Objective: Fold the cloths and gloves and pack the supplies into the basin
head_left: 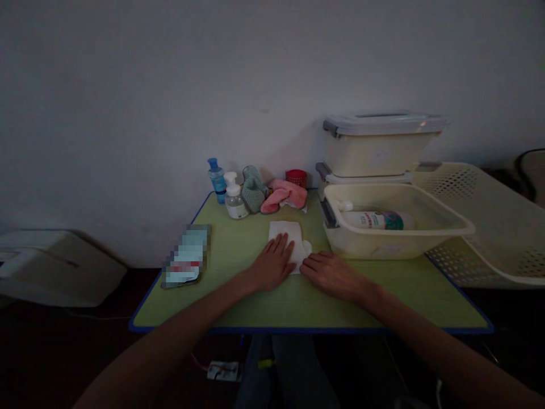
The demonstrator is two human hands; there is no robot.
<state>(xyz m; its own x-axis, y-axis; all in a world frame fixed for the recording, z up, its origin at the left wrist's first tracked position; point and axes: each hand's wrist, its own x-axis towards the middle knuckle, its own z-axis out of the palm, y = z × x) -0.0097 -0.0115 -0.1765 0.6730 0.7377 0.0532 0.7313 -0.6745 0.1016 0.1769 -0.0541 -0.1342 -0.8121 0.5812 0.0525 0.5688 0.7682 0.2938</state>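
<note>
A white, folded piece that looks like soft tissue or thin cloth [293,229] lies on the green tabletop in front of me. My left hand [275,262] rests flat on it with fingers stretched out, pressing its left and middle part. At its right edge, my right hand [330,274] has curled fingers that touch the edge. A small rounded white flap [307,246] shows just above those fingers; whether it belongs to the same piece I cannot tell. The right fingertips are partly hidden, and the picture is dim.
A phone [185,255] lies at the left. Along the back stand a blue bottle [217,182], a pump bottle [235,201], grey-green cloth [254,193], pink cloth [284,196] and red basket [296,178]. An open bin [392,248] holding a bottle [374,220], and stacked lidded boxes [378,153], stand right.
</note>
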